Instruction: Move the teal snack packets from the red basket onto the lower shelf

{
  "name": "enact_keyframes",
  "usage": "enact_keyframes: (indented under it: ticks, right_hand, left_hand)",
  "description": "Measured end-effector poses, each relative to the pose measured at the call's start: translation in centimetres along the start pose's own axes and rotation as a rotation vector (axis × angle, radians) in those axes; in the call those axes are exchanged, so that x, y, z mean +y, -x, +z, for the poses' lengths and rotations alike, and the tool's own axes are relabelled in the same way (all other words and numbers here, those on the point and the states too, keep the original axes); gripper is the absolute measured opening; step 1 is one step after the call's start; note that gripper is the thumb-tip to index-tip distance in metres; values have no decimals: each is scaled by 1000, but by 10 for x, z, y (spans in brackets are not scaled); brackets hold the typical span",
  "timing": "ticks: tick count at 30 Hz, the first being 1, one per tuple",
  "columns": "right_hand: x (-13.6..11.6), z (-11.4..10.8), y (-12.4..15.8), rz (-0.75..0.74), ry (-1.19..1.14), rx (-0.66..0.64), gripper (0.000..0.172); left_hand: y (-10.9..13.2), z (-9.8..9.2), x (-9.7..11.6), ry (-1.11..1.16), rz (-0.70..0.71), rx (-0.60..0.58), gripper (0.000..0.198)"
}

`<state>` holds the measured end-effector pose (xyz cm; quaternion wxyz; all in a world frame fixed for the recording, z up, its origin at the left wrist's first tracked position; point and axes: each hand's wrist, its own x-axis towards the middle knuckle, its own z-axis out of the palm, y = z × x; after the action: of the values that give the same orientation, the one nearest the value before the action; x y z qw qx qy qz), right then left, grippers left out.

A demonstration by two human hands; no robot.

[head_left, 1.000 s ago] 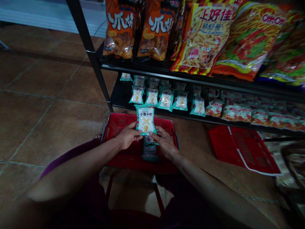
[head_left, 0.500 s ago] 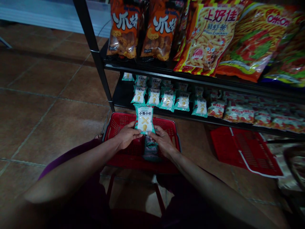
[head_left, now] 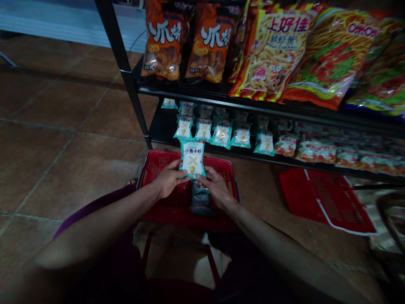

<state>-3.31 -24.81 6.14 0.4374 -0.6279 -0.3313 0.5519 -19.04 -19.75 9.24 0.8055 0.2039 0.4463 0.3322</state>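
A small teal-and-white snack bag [head_left: 193, 158] is held upright between my two hands, its printed front facing me. My left hand [head_left: 169, 179] grips its lower left corner, thumb across the front. At the lower right corner, my right hand [head_left: 216, 185] pinches the same bag. Both hands are above a red plastic basket [head_left: 152, 158] with perforated walls. Inside the basket, below my right hand, lie more teal packets [head_left: 201, 196], partly hidden by the hands and in shadow.
A black shelf rack [head_left: 142, 112] stands ahead, with several matching small bags [head_left: 221, 131] on its low shelf. Larger snack bags [head_left: 268, 55] fill the shelf above. To the right, another red basket [head_left: 329, 200] sits on the tiled floor [head_left: 63, 164].
The view has shifted very slightly. Both hands keep the same hold on the snack bag, and nothing else has visibly moved.
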Motion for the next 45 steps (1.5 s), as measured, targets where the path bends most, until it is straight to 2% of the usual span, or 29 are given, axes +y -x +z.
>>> enact_keyframes:
  ticks: [9, 16, 26, 31, 39, 45]
  right_hand:
    - [1, -3, 0, 1, 0, 3, 47]
    - [2, -5, 0, -14, -48, -5, 47]
    - [-1, -5, 2, -91, -110, -27, 44]
    - [-2, -5, 2, -42, -103, 34, 51]
    - [-8, -5, 4, -18, -63, 80, 52]
    - [-11, -7, 6, -42, -42, 113, 50]
  left_hand:
    - [-2, 1, -3, -4, 24, -31, 33]
    - [-5, 4, -5, 1, 32, -42, 42]
    - [-5, 7, -5, -10, 22, -30, 33]
    - [-5, 10, -3, 28, 4, -40, 29]
    - [-4, 11, -2, -16, -17, -11, 27]
    - [-3, 11, -5, 37, 9, -107, 33]
